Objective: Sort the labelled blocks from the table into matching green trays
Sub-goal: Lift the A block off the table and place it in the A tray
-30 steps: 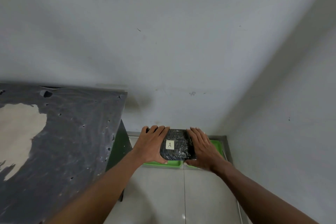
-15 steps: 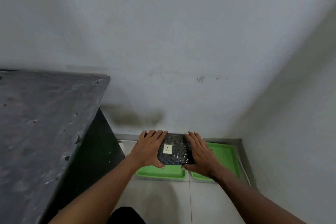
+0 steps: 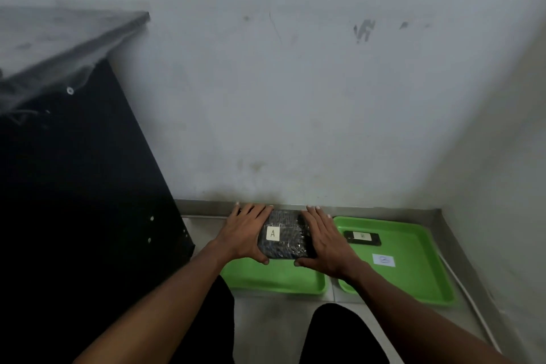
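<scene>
A black plastic-wrapped block (image 3: 284, 234) with a white "A" label is held from both sides, my left hand (image 3: 245, 233) on its left and my right hand (image 3: 325, 241) on its right. It is over the left green tray (image 3: 277, 279) on the floor; whether it touches the tray I cannot tell. The right green tray (image 3: 413, 269) holds a smaller black labelled block (image 3: 362, 238) and a white paper label (image 3: 383, 260).
The grey-topped table (image 3: 59, 38) with a black side panel stands at the left. A white wall is right behind the trays, another wall closes the right side. My knees (image 3: 339, 331) are low in view over the tiled floor.
The view has dropped closer to the floor and the trays look larger. Both hands have carried the A block lower over the left tray. The right tray's block and label have come into sight.
</scene>
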